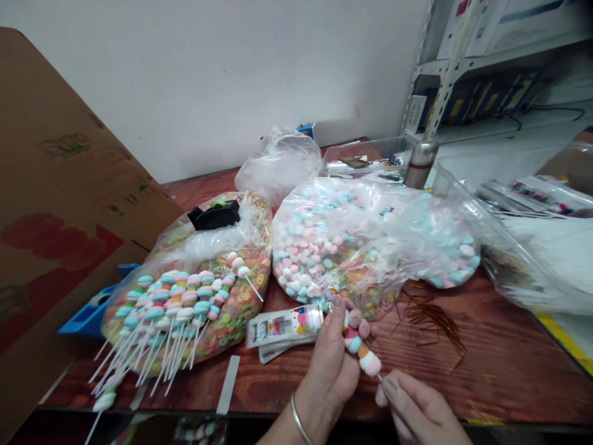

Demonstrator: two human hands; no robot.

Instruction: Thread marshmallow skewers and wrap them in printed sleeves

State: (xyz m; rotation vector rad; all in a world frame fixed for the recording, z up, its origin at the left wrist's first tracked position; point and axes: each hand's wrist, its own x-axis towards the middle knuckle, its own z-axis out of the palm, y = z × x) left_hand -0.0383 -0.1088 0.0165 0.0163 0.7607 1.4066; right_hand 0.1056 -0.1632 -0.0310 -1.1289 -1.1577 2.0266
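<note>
Head view | pink-and-blue marshmallow skewer on thin white stick [362, 346] | long axis slants down-right | left hand [330, 371] curled around upper end | right hand [417, 409] pinching stick's lower end between pressed fingertips

A: What does the left hand [328, 377] hold?

B: It holds one marshmallow skewer [359, 343], and the right hand [417, 411] pinches the white stick [380, 377] at the lower end.

A: What is near them?

B: A paper packet [282, 327] lies just beside the left hand, on the wooden table [500, 371]. Behind are a marshmallow bag [324, 247] and a cereal bag [245, 290], with more skewers [157, 315] lying on it.
</note>
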